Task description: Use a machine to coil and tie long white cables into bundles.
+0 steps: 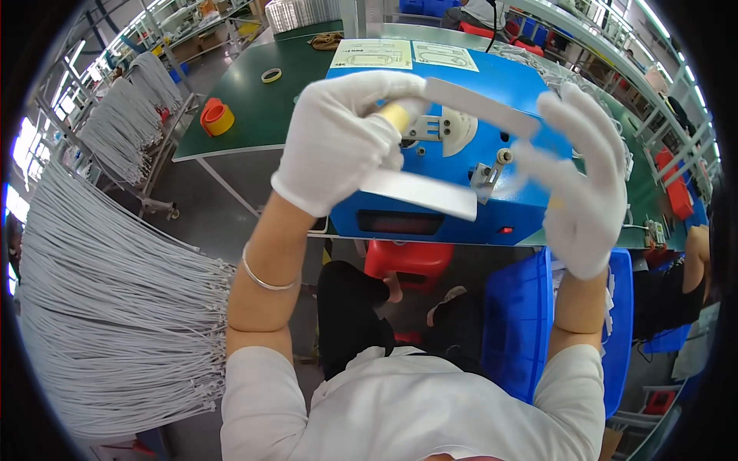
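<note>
My left hand (338,138), in a white glove, is closed around a small rolled piece with a yellow patch (395,117); its exact kind is unclear. From that hand a flat white strip (484,106) reaches right, its far end close to my right fingers. Below, a second white strip (421,192) juts out from under the same hand. My right hand (588,184), also gloved and blurred at the fingertips, has its thumb and fingers apart. Behind both hands sits a blue bench machine (453,223) with a metal bracket (424,129) and a small roller post (492,173).
A green table (246,100) carries an orange tape roll (217,117) and a yellow tape ring (270,75). Bundled grey cables (123,315) hang at left. A blue bin (515,323) stands by my right arm, a red stool (407,261) under the table. Another person's arm (696,257) shows at right.
</note>
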`<act>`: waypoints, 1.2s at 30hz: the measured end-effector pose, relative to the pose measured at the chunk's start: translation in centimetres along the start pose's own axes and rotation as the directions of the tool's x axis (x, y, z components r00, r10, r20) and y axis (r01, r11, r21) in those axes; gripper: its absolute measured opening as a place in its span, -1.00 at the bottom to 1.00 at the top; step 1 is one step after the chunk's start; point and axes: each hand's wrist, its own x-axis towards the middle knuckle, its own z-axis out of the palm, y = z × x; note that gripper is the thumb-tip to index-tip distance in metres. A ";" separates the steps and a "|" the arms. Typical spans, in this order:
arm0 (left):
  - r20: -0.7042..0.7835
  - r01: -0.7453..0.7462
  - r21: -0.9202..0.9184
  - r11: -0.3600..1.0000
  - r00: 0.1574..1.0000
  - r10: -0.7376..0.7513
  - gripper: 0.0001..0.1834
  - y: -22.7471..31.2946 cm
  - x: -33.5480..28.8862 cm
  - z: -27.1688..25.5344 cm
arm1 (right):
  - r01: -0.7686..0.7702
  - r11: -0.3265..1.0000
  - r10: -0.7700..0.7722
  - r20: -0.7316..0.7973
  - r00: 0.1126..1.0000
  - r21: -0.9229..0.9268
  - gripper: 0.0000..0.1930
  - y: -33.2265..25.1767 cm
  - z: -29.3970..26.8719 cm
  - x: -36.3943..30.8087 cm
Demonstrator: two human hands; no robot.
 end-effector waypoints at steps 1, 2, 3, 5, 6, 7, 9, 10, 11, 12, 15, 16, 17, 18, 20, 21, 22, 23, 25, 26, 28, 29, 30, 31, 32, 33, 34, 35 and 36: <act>-0.181 0.018 0.047 0.999 0.983 -0.009 -0.82 -1.0 -0.9 0.3 | 0.019 0.999 -0.019 -0.022 1.000 0.039 -0.71 0.2 2.2 0.0; -0.183 0.021 0.047 0.999 0.983 -0.012 -0.82 -1.2 -0.9 0.7 | -0.158 0.953 0.191 -0.110 0.975 0.257 -0.72 0.1 4.0 -0.3; -0.263 -0.031 0.203 0.979 0.961 0.085 -0.82 -1.4 -0.9 1.0 | -0.296 0.830 0.406 -0.147 0.902 0.473 -0.74 -0.1 5.5 -0.4; -0.315 -0.083 0.427 0.901 0.920 0.234 -0.82 -2.2 -0.7 1.0 | -0.430 0.708 0.530 -0.020 0.848 0.560 -0.75 -1.0 7.3 0.0; -0.314 -0.082 0.425 0.901 0.921 0.232 -0.82 -2.4 -0.5 0.9 | -0.551 0.563 0.629 0.112 0.769 0.616 -0.76 -1.3 7.9 0.1; -0.324 -0.062 0.552 0.831 0.903 0.282 -0.84 -2.4 -0.4 0.6 | -0.549 0.562 0.629 0.112 0.769 0.619 -0.76 -1.3 8.7 0.0; -0.335 -0.006 0.680 0.733 0.887 0.319 -0.87 -2.3 -0.4 0.0 | -0.541 0.472 0.653 0.136 0.745 0.696 -0.76 -1.4 9.8 -0.1; -0.338 -0.002 0.682 0.732 0.886 0.317 -0.87 -2.6 -0.4 -0.4 | -0.540 0.470 0.651 0.139 0.746 0.698 -0.76 -1.6 9.8 -0.1; -0.342 0.008 0.733 0.680 0.868 0.359 -0.86 -3.0 -0.4 -0.7 | -0.577 0.333 0.691 0.224 0.688 0.745 -0.79 -1.7 9.6 -0.1; -0.343 0.020 0.781 0.625 0.849 0.401 -0.84 -3.5 -0.4 -1.0 | -0.603 0.189 0.714 0.313 0.626 0.775 -0.82 -1.8 9.5 -0.1; -0.351 -0.018 0.637 0.770 0.883 0.312 -0.80 -5.0 -1.5 -1.3 | -0.604 0.235 0.681 0.314 0.661 0.762 -0.80 -1.5 9.9 -0.2; -0.323 -0.050 0.602 0.797 0.897 0.301 -0.80 -5.6 -2.0 -1.5 | -0.598 0.227 0.670 0.323 0.668 0.769 -0.80 -1.5 9.9 0.0; -0.273 -0.070 0.667 0.742 0.903 0.331 -0.81 -5.9 -2.6 -1.8 | -0.611 0.275 0.641 0.332 0.692 0.742 -0.78 -1.4 9.6 0.2; -0.304 -0.119 0.601 0.791 0.881 0.364 -0.82 -6.3 -2.7 -1.6 | -0.617 0.322 0.608 0.343 0.716 0.718 -0.76 -1.4 9.5 0.3; -0.297 -0.106 0.506 0.856 0.910 0.288 -0.72 -6.3 -3.2 -1.6 | -0.543 0.392 0.534 0.297 0.791 0.743 -0.67 -0.8 9.8 -0.2; -0.309 -0.127 0.516 0.847 0.895 0.322 -0.68 -6.7 -3.8 -1.5 | -0.499 0.538 0.493 0.226 0.840 0.680 -0.67 -0.6 9.6 -0.8; -0.323 -0.131 0.535 0.835 0.881 0.345 -0.64 -7.6 -5.0 -1.9 | -0.525 0.549 0.533 0.211 0.819 0.651 -0.68 -1.9 9.0 -0.9; -0.282 -0.121 0.594 0.796 0.894 0.347 -0.63 -7.8 -6.2 -2.5 | -0.573 0.557 0.584 0.207 0.785 0.602 -0.69 -2.8 8.2 -1.4; -0.165 0.035 0.738 0.674 0.978 0.131 -0.63 -8.2 -8.3 -4.9 | -0.453 0.816 0.482 0.010 0.876 0.359 -0.68 -2.8 6.3 -4.0; -0.105 0.141 0.816 0.561 0.990 -0.096 -0.65 -7.6 -10.0 -7.1 | -0.419 0.813 0.458 -0.001 0.889 0.404 -0.68 -2.6 6.3 -6.2; -0.157 0.193 0.981 -0.030 0.688 -0.708 -0.71 -6.4 -12.1 -11.7 | -0.442 0.781 0.482 0.023 0.876 0.442 -0.70 -4.0 5.7 -8.9; -0.297 0.088 0.950 -0.300 0.552 -0.779 -0.74 -7.1 -14.3 -14.5 | -0.522 0.707 0.542 0.109 0.833 0.478 -0.72 -4.7 5.9 -9.9; -0.429 -0.042 0.864 -0.501 0.460 -0.777 -0.73 -6.6 -15.4 -16.2 | -0.608 0.627 0.598 0.199 0.777 0.488 -0.73 -5.3 6.0 -10.9; -0.450 -0.070 0.827 -0.557 0.512 -0.732 -0.74 -6.3 -16.6 -18.3 | -0.614 0.622 0.600 0.207 0.773 0.486 -0.73 -5.8 6.1 -11.5; -0.485 -0.092 0.773 -0.627 0.552 -0.679 -0.74 -5.6 -18.3 -20.3 | -0.673 0.516 0.619 0.312 0.721 0.530 -0.74 -6.4 6.8 -12.0; -0.483 -0.095 0.776 -0.624 0.547 -0.683 -0.74 -5.3 -19.3 -21.5 | -0.733 0.417 0.628 0.412 0.660 0.538 -0.76 -6.9 6.6 -12.1; -0.443 -0.148 0.750 -0.645 0.612 -0.655 -0.78 -5.1 -19.6 -22.2 | -0.737 0.414 0.631 0.415 0.656 0.535 -0.76 -7.3 6.8 -12.3; -0.397 -0.196 0.718 -0.668 0.672 -0.625 -0.81 -5.0 -19.8 -22.4 | -0.724 0.414 0.611 0.422 0.670 0.551 -0.76 -7.7 7.0 -12.2; -0.396 -0.199 0.719 -0.666 0.671 -0.627 -0.81 -5.1 -19.8 -22.4 | -0.710 0.415 0.589 0.427 0.686 0.568 -0.77 -8.0 7.1 -11.9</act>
